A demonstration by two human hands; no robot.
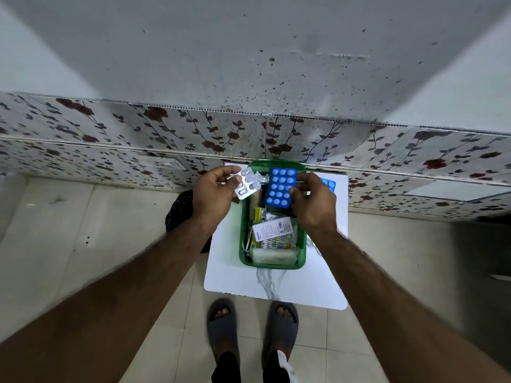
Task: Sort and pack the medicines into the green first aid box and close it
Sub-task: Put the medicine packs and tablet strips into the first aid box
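- Centrally placed: green first aid box (244, 233), lid off, standing on a white marble-patterned worktop (276, 286), nearer its far edge than its near one; the far end of the box reaches almost to that far edge.
- Left hand (214, 194): grip closed between thumb and fingers on a silver blister strip (247, 185), held tilted above the box's far left corner.
- Right hand (313, 201): grip closed, thumb on the face and fingers behind, on a blue blister pack (279, 189) with three columns of pale round tablets, held above the far half of the box.
- Box contents, near end: a white rolled bandage (273, 255) lying crosswise against the near wall.
- Box contents, middle: a white printed carton (272, 230), laid at an angle on top of yellow-and-green printed packets (279, 243); further items beneath are too jumbled to name.
- Far right corner of the worktop: a second blue blister pack (328, 184), mostly hidden behind the right hand.
- Floor, left of the worktop: a dark speckled object (179, 210), not identifiable.
- Floor, near edge of the worktop: two feet in grey slides (221, 324).
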